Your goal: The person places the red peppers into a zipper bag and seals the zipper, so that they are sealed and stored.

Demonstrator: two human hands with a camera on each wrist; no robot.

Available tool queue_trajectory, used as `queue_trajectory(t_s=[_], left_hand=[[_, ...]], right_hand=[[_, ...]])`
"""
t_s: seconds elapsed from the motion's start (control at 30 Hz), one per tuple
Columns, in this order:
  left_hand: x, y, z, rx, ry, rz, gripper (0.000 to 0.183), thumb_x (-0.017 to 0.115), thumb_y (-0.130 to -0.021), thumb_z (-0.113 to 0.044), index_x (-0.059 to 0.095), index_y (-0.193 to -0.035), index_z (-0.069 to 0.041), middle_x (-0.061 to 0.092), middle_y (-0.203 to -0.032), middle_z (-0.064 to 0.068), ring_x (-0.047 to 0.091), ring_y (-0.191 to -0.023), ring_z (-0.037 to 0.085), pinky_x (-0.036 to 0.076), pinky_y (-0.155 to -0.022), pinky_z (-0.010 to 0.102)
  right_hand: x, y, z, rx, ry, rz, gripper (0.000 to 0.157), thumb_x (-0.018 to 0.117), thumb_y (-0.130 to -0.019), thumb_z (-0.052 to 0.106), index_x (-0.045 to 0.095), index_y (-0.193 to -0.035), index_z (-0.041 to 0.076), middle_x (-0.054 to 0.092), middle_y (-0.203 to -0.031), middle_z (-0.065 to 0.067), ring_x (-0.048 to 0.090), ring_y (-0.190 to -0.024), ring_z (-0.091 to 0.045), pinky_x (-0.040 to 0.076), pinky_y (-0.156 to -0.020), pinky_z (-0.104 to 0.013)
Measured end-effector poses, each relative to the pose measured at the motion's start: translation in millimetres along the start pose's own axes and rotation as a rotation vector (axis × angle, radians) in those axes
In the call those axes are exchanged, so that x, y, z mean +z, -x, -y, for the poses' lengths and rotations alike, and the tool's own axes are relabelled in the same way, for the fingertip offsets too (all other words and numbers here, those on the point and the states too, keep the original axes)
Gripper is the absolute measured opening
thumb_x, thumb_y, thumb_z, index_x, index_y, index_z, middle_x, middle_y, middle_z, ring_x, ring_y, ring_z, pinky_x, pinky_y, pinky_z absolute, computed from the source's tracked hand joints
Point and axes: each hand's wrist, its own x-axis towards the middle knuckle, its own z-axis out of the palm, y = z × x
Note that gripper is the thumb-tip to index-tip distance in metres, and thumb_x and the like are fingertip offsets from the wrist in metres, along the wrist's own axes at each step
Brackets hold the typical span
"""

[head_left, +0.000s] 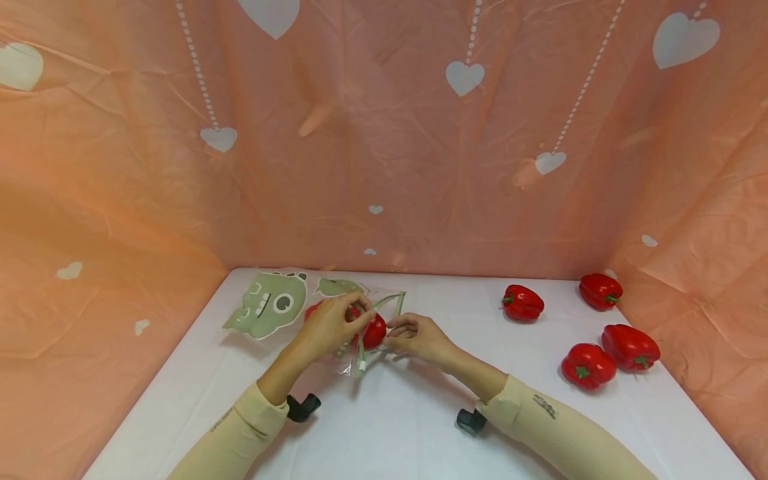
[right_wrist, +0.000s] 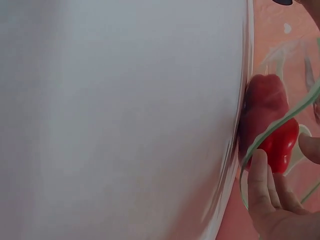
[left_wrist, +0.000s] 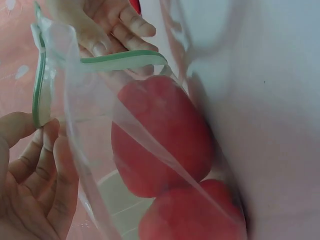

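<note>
A clear zip bag [head_left: 264,307] with green cartoon monster print lies on its side at the table's middle left. Inside it, in the left wrist view, are one red bell pepper [left_wrist: 157,135] near the mouth and a second red bell pepper [left_wrist: 192,212] behind it. My left hand [head_left: 333,327] pinches the bag's green zip edge [left_wrist: 39,90] between thumb and fingers, holding the mouth apart. At the opposite side of the mouth is my right hand [head_left: 420,337], its fingers [right_wrist: 258,175] extended by the lower zip edge, close to the nearer pepper, thumb spread away.
Several more red bell peppers lie at the right of the white table [head_left: 432,427], among them one pepper [head_left: 522,303] nearest the bag and another pepper [head_left: 588,367] farther forward. An orange-pink curtain [head_left: 408,167] with white hearts hangs around the back and sides.
</note>
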Motion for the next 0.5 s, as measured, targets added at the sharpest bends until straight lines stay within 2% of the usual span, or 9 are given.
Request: queue_trajectory(t_s=[0.23,0.33,0.5], left_hand=[[0.8,-0.2,1.1,-0.014,0.005,0.017,0.007,0.075,-0.102,-0.026,0.072,-0.102,-0.021,0.071,-0.086,-0.012,0.06,-0.071,0.006,0.05,-0.066,0.031],[1.4,-0.2,1.9,-0.017,0.003,0.021,0.006,0.075,-0.101,-0.026,0.072,-0.102,-0.021,0.072,-0.087,-0.012,0.06,-0.072,0.006,0.05,-0.067,0.031],[2.2,-0.5,2.3,-0.015,-0.001,0.015,0.006,0.076,-0.101,-0.025,0.073,-0.102,-0.02,0.073,-0.088,-0.01,0.062,-0.075,0.006,0.051,-0.069,0.031]], right_hand=[[-14.6,8.6,0.1,-0.029,0.034,0.009,0.041,0.074,-0.099,0.003,0.061,-0.134,-0.014,0.071,-0.119,-0.026,0.075,-0.103,-0.041,0.064,-0.084,-0.047],[-22.5,13.7,2.0,-0.051,0.116,-0.022,0.04,0.076,-0.099,0.006,0.064,-0.132,-0.011,0.073,-0.116,-0.022,0.075,-0.103,-0.036,0.064,-0.084,-0.043],[-39.0,22.1,3.1,-0.067,0.214,-0.066,0.039,0.078,-0.098,0.012,0.067,-0.129,-0.008,0.075,-0.115,-0.017,0.074,-0.105,-0.029,0.059,-0.085,-0.03]])
